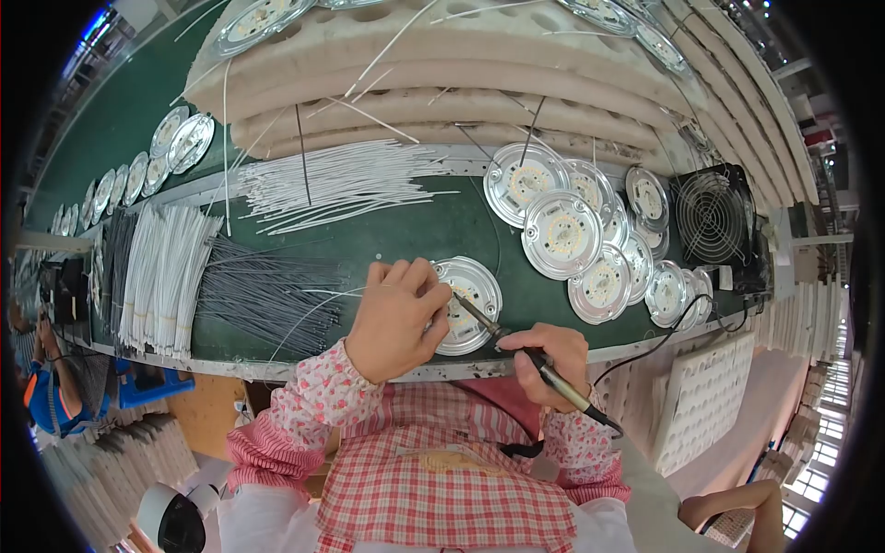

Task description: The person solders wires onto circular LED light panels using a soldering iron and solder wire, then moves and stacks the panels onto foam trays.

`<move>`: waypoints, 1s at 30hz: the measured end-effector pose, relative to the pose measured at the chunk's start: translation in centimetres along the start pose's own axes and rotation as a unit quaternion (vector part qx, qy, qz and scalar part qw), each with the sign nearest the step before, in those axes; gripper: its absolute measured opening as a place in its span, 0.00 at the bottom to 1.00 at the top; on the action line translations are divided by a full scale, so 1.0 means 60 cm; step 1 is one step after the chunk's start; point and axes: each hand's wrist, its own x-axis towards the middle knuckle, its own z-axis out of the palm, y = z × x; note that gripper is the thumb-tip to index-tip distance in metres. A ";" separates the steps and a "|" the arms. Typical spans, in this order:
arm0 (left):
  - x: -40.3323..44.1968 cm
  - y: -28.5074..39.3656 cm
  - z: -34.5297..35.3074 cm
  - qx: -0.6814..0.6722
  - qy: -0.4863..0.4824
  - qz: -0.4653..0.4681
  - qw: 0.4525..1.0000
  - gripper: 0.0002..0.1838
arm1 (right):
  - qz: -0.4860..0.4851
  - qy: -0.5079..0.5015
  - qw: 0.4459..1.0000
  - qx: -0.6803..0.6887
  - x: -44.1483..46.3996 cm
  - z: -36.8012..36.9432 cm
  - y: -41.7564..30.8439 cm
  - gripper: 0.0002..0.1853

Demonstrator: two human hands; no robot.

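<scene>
A round metal LED disc (480,281) lies on the green bench in front of me. My left hand (398,318) is closed over its left side, fingertips pinched together near the disc's middle. From behind that hand a white wire (324,292) trails left; the pinched end is hidden by my fingers. My right hand (555,361) grips a soldering iron (567,391) by its handle. The iron slants up and left, its tip at the disc's centre close to my left fingertips. Whether the tip touches the disc, I cannot tell.
White wires (341,180) lie loose behind, with dark wires (267,290) and bundled white wires (166,276) at left. Several LED discs (562,234) overlap at right beside a black fan (708,217). Pale holed foam trays (442,69) stack at the back. Another person's arm (737,502) shows lower right.
</scene>
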 end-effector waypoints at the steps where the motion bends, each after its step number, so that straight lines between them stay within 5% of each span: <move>1: -0.001 0.002 0.000 0.005 -0.002 -0.002 1.000 0.07 | -0.001 -0.003 1.000 0.007 -0.002 -0.001 0.003 0.10; 10: 0.002 0.004 0.002 0.032 -0.016 -0.001 0.999 0.07 | 0.136 0.039 0.984 0.107 -0.015 0.011 -0.002 0.10; 18: -0.040 -0.026 -0.013 0.124 -0.042 0.122 0.984 0.31 | 0.141 0.061 0.982 0.109 -0.028 0.026 -0.002 0.09; 25: -0.034 -0.020 -0.023 0.171 -0.084 0.154 0.970 0.29 | 0.218 0.102 0.969 0.052 -0.037 0.013 -0.048 0.11; 28: -0.030 -0.017 -0.025 0.199 -0.097 0.178 0.959 0.27 | 0.083 0.073 0.976 -0.188 -0.006 0.053 -0.037 0.20; 29: -0.028 -0.016 -0.024 0.207 -0.110 0.183 0.955 0.26 | 0.051 0.059 0.968 -0.239 -0.003 0.070 -0.036 0.36; 30: -0.028 -0.016 -0.026 0.221 -0.121 0.181 0.951 0.25 | 0.048 0.050 0.964 -0.258 0.004 0.081 -0.037 0.40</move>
